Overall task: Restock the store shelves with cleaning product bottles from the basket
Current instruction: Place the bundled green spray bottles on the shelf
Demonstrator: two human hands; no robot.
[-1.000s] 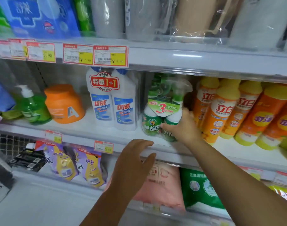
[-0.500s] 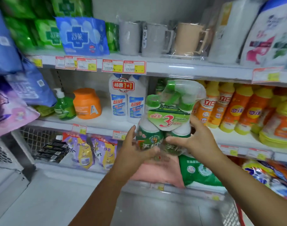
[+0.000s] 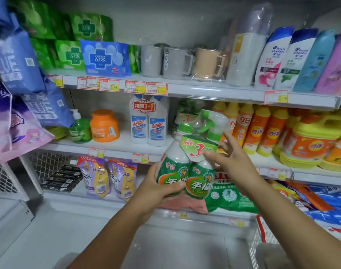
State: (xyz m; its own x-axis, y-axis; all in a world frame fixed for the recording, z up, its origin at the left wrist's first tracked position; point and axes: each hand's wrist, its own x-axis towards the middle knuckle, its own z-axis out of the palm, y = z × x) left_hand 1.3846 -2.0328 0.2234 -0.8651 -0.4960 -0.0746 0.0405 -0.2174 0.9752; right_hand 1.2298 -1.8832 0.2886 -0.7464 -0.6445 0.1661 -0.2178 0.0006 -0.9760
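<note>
A shrink-wrapped pack of green-and-white spray cleaner bottles (image 3: 192,171) with a "3" label hangs in front of the middle shelf (image 3: 115,148), tilted slightly left. My left hand (image 3: 158,189) grips the pack's base from below and the left. My right hand (image 3: 229,162) touches the pack's right side near the label, fingers spread and mostly straight. Behind it on the shelf stands another pack of the same kind (image 3: 185,117), partly hidden. The white mesh basket (image 3: 262,235) with a red rim shows at the lower right.
White twin toilet-cleaner bottles (image 3: 148,123) and an orange tub (image 3: 104,126) stand left of the gap. Orange dish-soap bottles (image 3: 262,131) crowd the right. Mugs and shampoo fill the top shelf (image 3: 204,90). Refill pouches (image 3: 107,177) lie on the bottom shelf.
The pack has come off the middle shelf toward me and lower. My left hand rose and took hold of its base. My right hand's fingers have loosened and spread.
</note>
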